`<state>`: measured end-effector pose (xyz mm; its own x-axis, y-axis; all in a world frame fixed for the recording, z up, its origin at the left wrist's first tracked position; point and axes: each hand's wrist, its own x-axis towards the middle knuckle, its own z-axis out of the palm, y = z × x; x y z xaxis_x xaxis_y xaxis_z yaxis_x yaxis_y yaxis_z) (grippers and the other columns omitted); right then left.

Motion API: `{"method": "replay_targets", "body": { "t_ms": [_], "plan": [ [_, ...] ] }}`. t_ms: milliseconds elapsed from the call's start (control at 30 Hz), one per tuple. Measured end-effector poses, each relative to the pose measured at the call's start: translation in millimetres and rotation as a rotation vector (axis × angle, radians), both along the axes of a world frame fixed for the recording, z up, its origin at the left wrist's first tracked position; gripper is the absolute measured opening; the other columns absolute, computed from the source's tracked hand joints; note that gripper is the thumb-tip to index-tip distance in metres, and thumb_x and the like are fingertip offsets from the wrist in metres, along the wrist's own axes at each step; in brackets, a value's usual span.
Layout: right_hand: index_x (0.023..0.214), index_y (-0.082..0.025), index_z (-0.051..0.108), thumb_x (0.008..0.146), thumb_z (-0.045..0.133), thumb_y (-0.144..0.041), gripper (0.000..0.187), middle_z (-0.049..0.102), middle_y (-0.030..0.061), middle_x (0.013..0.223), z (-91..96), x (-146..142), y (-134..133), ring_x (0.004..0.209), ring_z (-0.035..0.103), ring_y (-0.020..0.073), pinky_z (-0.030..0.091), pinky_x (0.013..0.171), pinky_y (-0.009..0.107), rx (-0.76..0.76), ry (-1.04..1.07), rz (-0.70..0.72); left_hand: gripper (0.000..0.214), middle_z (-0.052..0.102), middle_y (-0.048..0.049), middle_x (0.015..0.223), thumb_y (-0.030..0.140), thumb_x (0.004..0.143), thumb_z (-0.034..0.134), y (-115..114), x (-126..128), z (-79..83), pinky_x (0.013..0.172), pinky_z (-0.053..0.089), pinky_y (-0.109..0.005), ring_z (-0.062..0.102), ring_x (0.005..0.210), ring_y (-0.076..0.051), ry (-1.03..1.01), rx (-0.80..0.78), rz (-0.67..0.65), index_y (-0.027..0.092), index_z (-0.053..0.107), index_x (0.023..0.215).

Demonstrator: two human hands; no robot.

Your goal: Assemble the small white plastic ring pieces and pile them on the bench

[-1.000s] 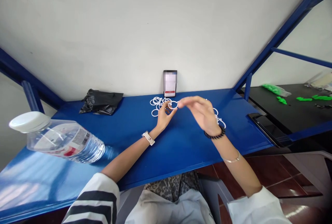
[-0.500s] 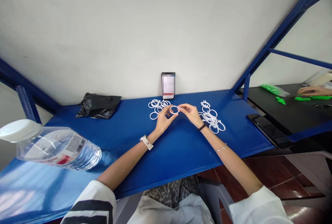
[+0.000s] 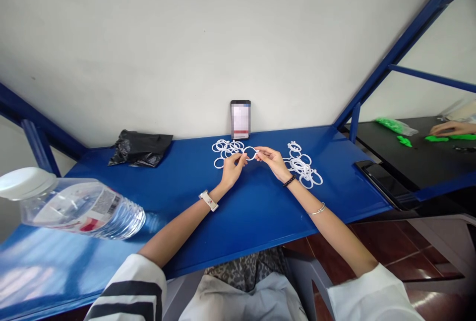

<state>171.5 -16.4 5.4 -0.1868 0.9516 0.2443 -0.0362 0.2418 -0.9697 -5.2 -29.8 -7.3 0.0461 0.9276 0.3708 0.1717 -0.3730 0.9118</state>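
One thin, round white ring (image 3: 250, 147) is pinched by left hand (image 3: 232, 170) and right hand (image 3: 274, 163). Glossy blue tabletop (image 3: 245, 222) spreads beneath.

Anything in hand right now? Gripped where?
Yes, one white ring: the left hand pinches its left side, the right hand its right side. Exact contact spots are too small to make out.

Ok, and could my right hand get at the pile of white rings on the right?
Likely yes: the right-hand pile of white rings lies close beside your right hand, with nothing visible between them, though that hand grips the held ring, which it would probably release first.
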Motion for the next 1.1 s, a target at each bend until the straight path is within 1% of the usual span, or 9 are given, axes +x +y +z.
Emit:
{"method": "replay_targets", "body": {
  "t_ms": [100,200,267,400,500,567,767,967,1100],
  "plan": [
    [0.107,-0.02,0.07,0.075,0.074,-0.045,0.041,0.073,0.0048,0.083,-2.3,0,0,0.078,0.068,0.0174,0.056,0.08,0.035,0.009,-0.01,0.025,0.045,0.063,-0.0028,0.063,0.054,0.089,0.05,2,-1,-2.0,0.061,0.046,-0.027,0.059,0.06,-0.014,-0.034,-0.048,-0.004,0.016,0.068,0.075],
    [0.105,-0.019,0.071,0.075,0.073,-0.045,0.04,0.073,0.0051,0.082,-3.6,0,0,0.076,0.068,0.0175,0.056,0.079,0.035,0.008,-0.015,0.003,0.044,0.062,-0.0024,0.063,0.054,0.09,0.049,2,-1,-3.0,0.06,0.046,-0.027,0.058,0.06,-0.014,-0.028,-0.049,-0.016,0.016,0.067,0.075],
    [0.103,-0.019,0.072,0.075,0.073,-0.046,0.039,0.073,0.0051,0.081,-3.3,0,0,0.074,0.068,0.0172,0.057,0.078,0.035,0.007,-0.013,-0.018,0.041,0.062,-0.0019,0.065,0.053,0.089,0.05,2,0,-3.5,0.061,0.046,-0.026,0.058,0.061,-0.013,-0.038,-0.039,-0.026,0.016,0.066,0.079],
    [0.101,-0.019,0.072,0.074,0.074,-0.046,0.038,0.074,0.0056,0.083,-2.2,0,0,0.074,0.068,0.0175,0.057,0.077,0.035,0.011,-0.01,-0.032,0.038,0.061,0.0,0.071,0.049,0.084,0.061,0,1,-3.5,0.063,0.048,-0.026,0.058,0.062,-0.012,-0.085,-0.022,-0.04,0.017,0.061,0.104],
    [0.1,-0.02,0.072,0.074,0.074,-0.045,0.037,0.074,0.0057,0.085,-2.6,0,0,0.075,0.068,0.0176,0.056,0.078,0.034,0.02,0.001,-0.024,0.055,0.061,0.0002,0.076,0.043,0.079,0.07,-1,1,-2.6,0.064,0.048,-0.025,0.058,0.066,-0.012,-0.075,-0.001,-0.062,0.018,0.052,0.125],
    [0.1,-0.02,0.073,0.074,0.074,-0.045,0.036,0.073,0.0052,0.084,-3.5,0,0,0.075,0.068,0.0175,0.056,0.078,0.034,0.031,0.005,-0.022,0.063,0.061,-0.0002,0.078,0.04,0.077,0.072,-2,1,-2.3,0.062,0.047,-0.024,0.057,0.066,-0.012,-0.063,0.014,-0.092,0.019,0.048,0.131],
    [0.1,-0.021,0.073,0.079,0.069,-0.044,0.032,0.074,0.005,0.086,-3.1,-2,-2,0.074,0.068,0.0185,0.056,0.078,0.035,0.09,-0.066,-0.052,0.052,0.06,-0.0005,0.077,0.037,0.08,0.069,-2,1,-3.1,0.06,0.048,-0.024,0.055,0.063,-0.011,-0.024,0.075,-0.11,0.02,0.052,0.127],
    [0.1,-0.023,0.074,0.089,0.059,-0.042,0.026,0.072,0.006,0.091,6.9,-2,-11,0.077,0.067,0.0192,0.053,0.078,0.035,0.363,-0.314,-0.181,0.048,0.059,0.0018,0.073,0.036,0.081,0.069,-4,0,-1.6,0.059,0.048,-0.024,0.051,0.058,-0.009,0.078,0.157,-0.03,0.019,0.054,0.124],
    [0.103,-0.025,0.074,0.094,0.053,-0.04,0.027,0.071,0.0058,0.09,9.7,-1,-13,0.081,0.066,0.0195,0.053,0.077,0.034,0.475,-0.412,-0.197,0.047,0.058,0.0022,0.07,0.04,0.081,0.069,-5,0,-0.3,0.057,0.048,-0.023,0.052,0.056,-0.009,0.146,0.228,0.019,0.018,0.056,0.12]
  ]
}}
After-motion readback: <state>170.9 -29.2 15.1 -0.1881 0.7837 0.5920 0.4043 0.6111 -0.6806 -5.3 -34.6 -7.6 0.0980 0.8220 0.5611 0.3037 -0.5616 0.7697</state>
